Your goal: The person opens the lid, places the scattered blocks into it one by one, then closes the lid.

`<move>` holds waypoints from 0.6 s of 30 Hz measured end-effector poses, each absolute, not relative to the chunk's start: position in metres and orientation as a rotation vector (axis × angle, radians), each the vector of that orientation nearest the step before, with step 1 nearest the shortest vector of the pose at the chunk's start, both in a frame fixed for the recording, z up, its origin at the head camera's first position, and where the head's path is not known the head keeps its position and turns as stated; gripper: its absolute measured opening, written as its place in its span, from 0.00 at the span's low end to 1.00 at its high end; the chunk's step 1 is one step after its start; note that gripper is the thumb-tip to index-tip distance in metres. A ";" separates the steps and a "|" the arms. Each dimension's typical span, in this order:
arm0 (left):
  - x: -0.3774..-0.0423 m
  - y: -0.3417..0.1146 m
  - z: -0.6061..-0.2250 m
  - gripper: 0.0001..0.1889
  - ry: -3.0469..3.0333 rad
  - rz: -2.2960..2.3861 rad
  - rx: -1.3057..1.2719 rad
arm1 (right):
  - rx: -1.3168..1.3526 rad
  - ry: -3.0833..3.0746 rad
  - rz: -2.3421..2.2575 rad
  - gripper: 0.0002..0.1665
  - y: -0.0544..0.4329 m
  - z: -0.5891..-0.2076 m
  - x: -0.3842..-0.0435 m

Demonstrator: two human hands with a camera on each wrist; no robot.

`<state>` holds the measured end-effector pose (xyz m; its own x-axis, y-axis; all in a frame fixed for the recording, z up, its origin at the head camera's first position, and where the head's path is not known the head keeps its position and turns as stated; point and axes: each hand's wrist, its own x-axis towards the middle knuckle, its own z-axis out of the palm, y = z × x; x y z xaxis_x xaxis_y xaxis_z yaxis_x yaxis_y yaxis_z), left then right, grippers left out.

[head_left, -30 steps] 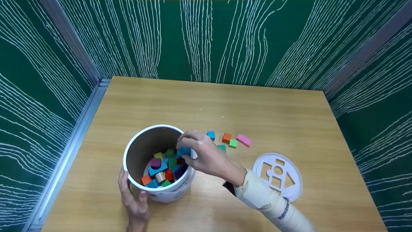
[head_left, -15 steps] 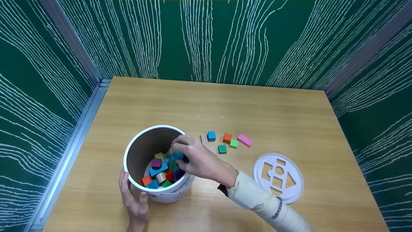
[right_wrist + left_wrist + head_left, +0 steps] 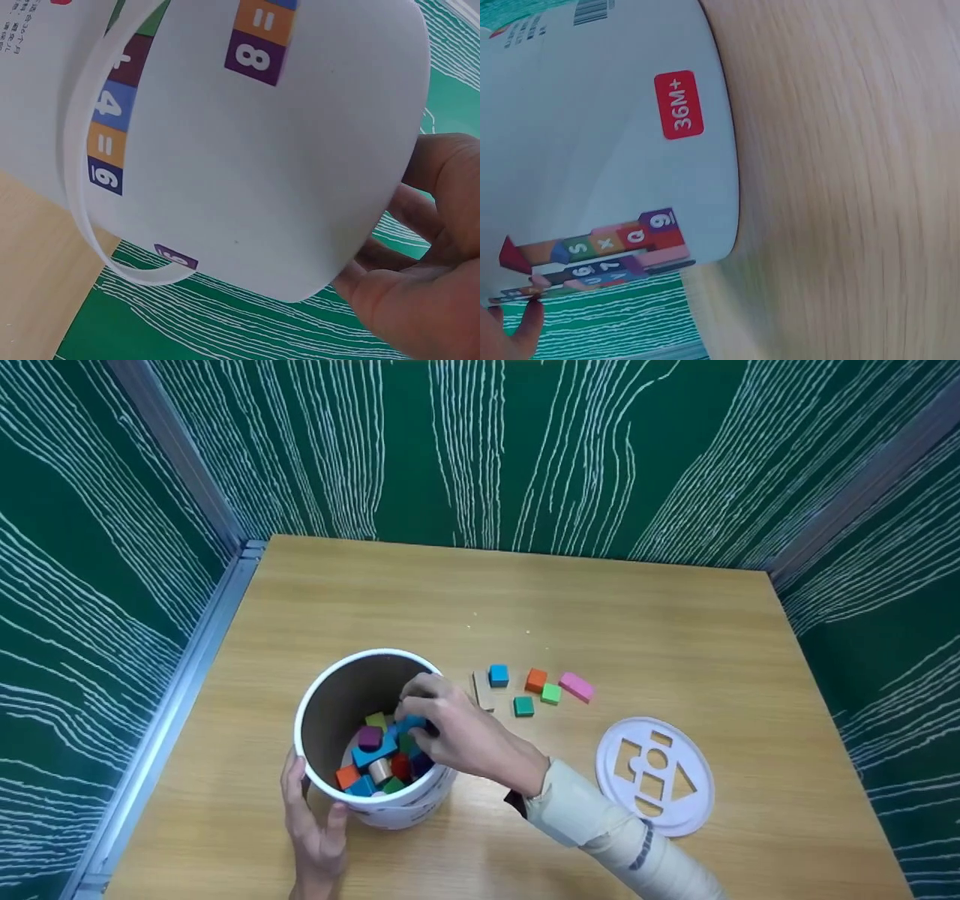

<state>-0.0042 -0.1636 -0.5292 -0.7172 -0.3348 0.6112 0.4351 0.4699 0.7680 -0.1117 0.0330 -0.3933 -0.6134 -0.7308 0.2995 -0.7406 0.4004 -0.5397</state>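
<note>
In the head view's lower left, white toy bucket point(image 3: 405, 814), lid off, holding a block pile point(image 3: 373, 754). At lower right, shape-sorter lid point(image 3: 667, 781), flat on the tabletop point(image 3: 630, 615). Apparently midway: most visible blocks inside, six outside. Below centre, right hand point(image 3: 461, 727) with curled fingers, seemingly pinching a blue block point(image 3: 411, 723) inside the bucket, fingertips partly hidden. At lower left, left hand point(image 3: 315, 836), thumb and fingers spread against the bucket's outside. Smallest, just below and right of centre: plain wooden plank point(image 3: 483, 691), pink block point(image 3: 577, 687), four coloured cubes point(image 3: 536, 680).

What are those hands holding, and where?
Left hand: the bucket, by its outer wall near the rim. Right hand: seemingly a blue block; exact grip hidden.
</note>
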 end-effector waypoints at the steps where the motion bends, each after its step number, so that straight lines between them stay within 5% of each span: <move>1: -0.004 -0.164 -0.530 0.33 -1.986 -1.314 -0.082 | 1.373 -2.617 1.025 0.12 0.033 -0.393 -0.112; 18: 0.000 -0.163 -0.525 0.39 -2.059 -1.291 0.020 | 1.303 -2.603 1.101 0.08 0.044 -0.390 -0.112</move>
<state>0.0001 -0.1631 -0.5252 -0.7574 -0.3592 0.5452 0.3343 0.5039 0.7964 -0.1121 0.0438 -0.3898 -0.6492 -0.6895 0.3212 -0.7108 0.3995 -0.5790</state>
